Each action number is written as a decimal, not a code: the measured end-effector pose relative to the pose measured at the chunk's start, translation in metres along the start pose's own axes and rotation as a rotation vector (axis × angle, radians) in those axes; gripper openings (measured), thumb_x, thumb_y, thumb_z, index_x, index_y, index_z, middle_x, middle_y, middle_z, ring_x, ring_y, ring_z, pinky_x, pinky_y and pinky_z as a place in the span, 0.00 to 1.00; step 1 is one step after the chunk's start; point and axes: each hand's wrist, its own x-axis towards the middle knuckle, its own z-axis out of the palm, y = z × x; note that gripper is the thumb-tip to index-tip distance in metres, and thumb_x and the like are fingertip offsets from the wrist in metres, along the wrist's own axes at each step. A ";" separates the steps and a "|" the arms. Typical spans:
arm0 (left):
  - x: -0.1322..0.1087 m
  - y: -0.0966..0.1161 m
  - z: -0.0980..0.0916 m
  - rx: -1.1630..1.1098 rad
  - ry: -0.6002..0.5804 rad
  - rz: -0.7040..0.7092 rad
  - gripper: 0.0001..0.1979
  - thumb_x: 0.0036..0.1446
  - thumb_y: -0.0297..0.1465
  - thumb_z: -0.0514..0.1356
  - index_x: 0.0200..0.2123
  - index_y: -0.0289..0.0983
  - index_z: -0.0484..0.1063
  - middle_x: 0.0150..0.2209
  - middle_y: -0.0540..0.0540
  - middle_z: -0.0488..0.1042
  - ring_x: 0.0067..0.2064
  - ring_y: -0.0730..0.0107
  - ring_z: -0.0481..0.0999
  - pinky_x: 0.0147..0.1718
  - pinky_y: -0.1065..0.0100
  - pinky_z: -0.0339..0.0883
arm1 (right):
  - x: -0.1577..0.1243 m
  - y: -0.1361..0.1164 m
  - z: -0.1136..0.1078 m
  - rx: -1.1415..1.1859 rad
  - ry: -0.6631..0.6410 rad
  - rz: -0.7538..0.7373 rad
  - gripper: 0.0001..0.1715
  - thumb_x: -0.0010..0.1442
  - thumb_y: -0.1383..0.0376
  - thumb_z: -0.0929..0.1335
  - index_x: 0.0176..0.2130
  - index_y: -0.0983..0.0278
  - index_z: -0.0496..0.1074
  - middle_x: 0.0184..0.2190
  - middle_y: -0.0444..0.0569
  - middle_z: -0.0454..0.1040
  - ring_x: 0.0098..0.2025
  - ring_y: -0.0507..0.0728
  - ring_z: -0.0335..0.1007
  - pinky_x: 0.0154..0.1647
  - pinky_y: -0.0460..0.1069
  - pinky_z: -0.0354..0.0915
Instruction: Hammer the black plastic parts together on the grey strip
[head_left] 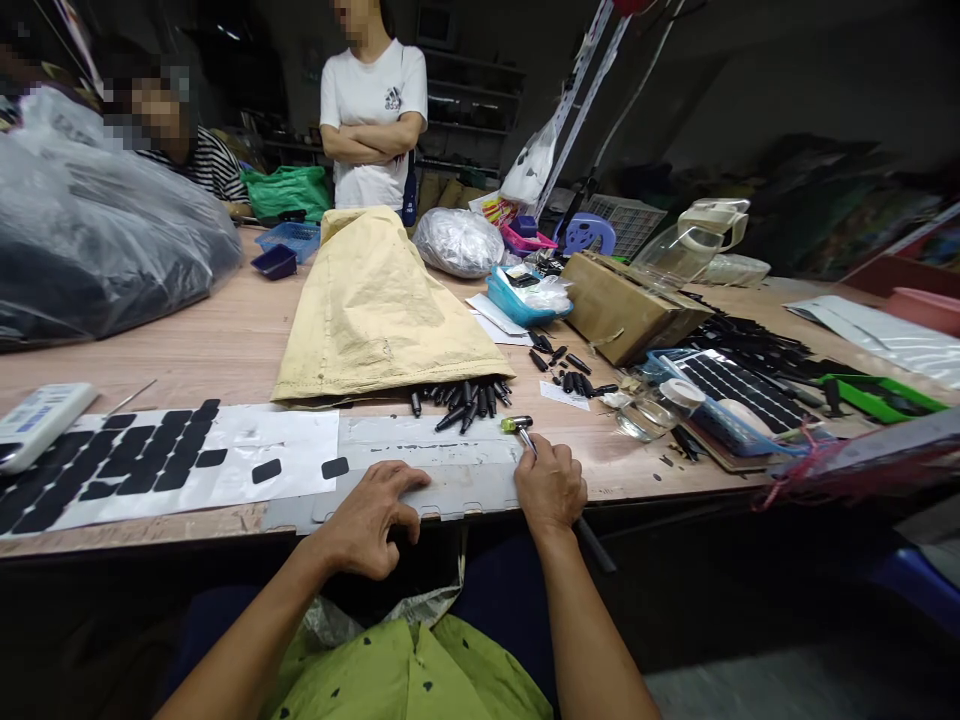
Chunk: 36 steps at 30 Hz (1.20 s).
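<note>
Head view: right hand (551,490) clamped on tool (517,425); left hand (371,520) grip apart on sheet (450,470), table (675,480) edge.

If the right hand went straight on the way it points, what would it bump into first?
Probably the black pieces spilling from the sack. The right hand, gripping a tool, points forward and a bit left, and those pieces lie just past the tool's tip, though depth is unclear.

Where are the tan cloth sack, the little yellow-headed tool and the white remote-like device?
tan cloth sack (375,300): head view, middle of its cloth.
small yellow-headed tool (516,424): head view, on its yellow head.
white remote-like device (41,420): head view, on its top face.
</note>
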 end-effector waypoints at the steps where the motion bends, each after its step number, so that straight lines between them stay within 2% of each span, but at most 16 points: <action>1: 0.002 -0.001 -0.002 -0.064 0.013 -0.017 0.15 0.34 0.21 0.61 0.27 0.41 0.78 0.60 0.49 0.67 0.61 0.46 0.60 0.61 0.48 0.54 | 0.000 0.000 0.000 0.000 0.002 -0.002 0.17 0.65 0.64 0.65 0.51 0.60 0.76 0.40 0.52 0.71 0.40 0.59 0.65 0.34 0.50 0.53; 4: 0.018 -0.006 -0.010 -0.284 0.113 -0.194 0.08 0.44 0.28 0.61 0.31 0.40 0.77 0.46 0.45 0.76 0.50 0.56 0.72 0.51 0.57 0.67 | 0.000 -0.001 0.000 -0.001 0.003 -0.010 0.16 0.65 0.64 0.65 0.51 0.60 0.76 0.39 0.52 0.71 0.40 0.59 0.65 0.35 0.49 0.53; 5: 0.028 -0.008 -0.013 -0.328 0.177 -0.284 0.07 0.48 0.31 0.61 0.33 0.39 0.76 0.41 0.45 0.77 0.45 0.60 0.74 0.46 0.60 0.70 | 0.001 -0.001 0.000 -0.004 0.004 -0.012 0.16 0.65 0.64 0.64 0.51 0.61 0.76 0.39 0.52 0.71 0.40 0.58 0.65 0.35 0.49 0.53; 7: 0.052 -0.015 -0.019 -0.316 0.332 -0.469 0.11 0.55 0.38 0.59 0.33 0.37 0.74 0.36 0.44 0.78 0.38 0.63 0.75 0.38 0.64 0.70 | 0.001 -0.002 0.000 -0.013 0.004 -0.015 0.16 0.65 0.65 0.64 0.50 0.61 0.76 0.39 0.52 0.71 0.40 0.59 0.65 0.34 0.49 0.52; 10: 0.092 -0.027 -0.026 -0.097 0.501 -0.701 0.15 0.55 0.44 0.59 0.33 0.37 0.73 0.38 0.43 0.78 0.40 0.61 0.76 0.36 0.65 0.68 | 0.002 -0.002 0.000 -0.019 0.004 -0.021 0.16 0.65 0.65 0.64 0.51 0.61 0.75 0.39 0.52 0.72 0.40 0.59 0.65 0.34 0.50 0.52; 12: 0.113 -0.034 -0.028 0.042 0.530 -0.823 0.19 0.53 0.48 0.61 0.35 0.38 0.73 0.42 0.41 0.78 0.43 0.57 0.76 0.37 0.64 0.67 | 0.002 -0.002 0.001 -0.015 0.002 -0.025 0.16 0.65 0.65 0.64 0.51 0.61 0.75 0.40 0.52 0.72 0.40 0.58 0.65 0.34 0.50 0.52; 14: 0.124 -0.040 -0.027 0.124 0.526 -0.882 0.20 0.52 0.50 0.61 0.34 0.38 0.73 0.42 0.41 0.78 0.44 0.55 0.76 0.38 0.63 0.66 | 0.002 -0.001 0.001 -0.010 0.001 -0.027 0.16 0.65 0.65 0.65 0.51 0.61 0.75 0.40 0.52 0.71 0.40 0.58 0.65 0.34 0.50 0.52; 18: 0.119 -0.048 -0.025 0.139 0.510 -0.824 0.15 0.56 0.43 0.59 0.29 0.38 0.74 0.40 0.41 0.78 0.42 0.56 0.76 0.35 0.64 0.63 | 0.002 -0.001 0.001 0.003 0.004 -0.029 0.16 0.65 0.65 0.64 0.51 0.61 0.75 0.40 0.53 0.71 0.40 0.59 0.65 0.35 0.50 0.53; 23: 0.086 -0.049 -0.029 0.100 0.493 -0.645 0.07 0.50 0.35 0.62 0.27 0.37 0.74 0.35 0.44 0.77 0.37 0.61 0.74 0.29 0.67 0.61 | 0.002 -0.001 0.001 0.013 -0.001 -0.026 0.16 0.65 0.65 0.64 0.51 0.61 0.74 0.40 0.53 0.71 0.41 0.59 0.65 0.35 0.51 0.54; 29: 0.052 -0.046 -0.019 0.008 0.409 -0.341 0.06 0.49 0.33 0.64 0.32 0.38 0.75 0.33 0.48 0.75 0.35 0.66 0.73 0.35 0.66 0.66 | 0.001 -0.001 -0.002 0.027 -0.042 -0.005 0.17 0.65 0.64 0.64 0.52 0.61 0.74 0.42 0.53 0.71 0.42 0.59 0.65 0.37 0.51 0.56; 36: 0.049 -0.048 -0.016 0.044 0.369 -0.274 0.06 0.51 0.30 0.65 0.35 0.38 0.77 0.34 0.48 0.74 0.38 0.66 0.73 0.39 0.65 0.64 | 0.004 -0.001 -0.007 0.016 -0.111 0.005 0.19 0.66 0.64 0.64 0.55 0.58 0.73 0.43 0.54 0.71 0.43 0.60 0.65 0.38 0.51 0.57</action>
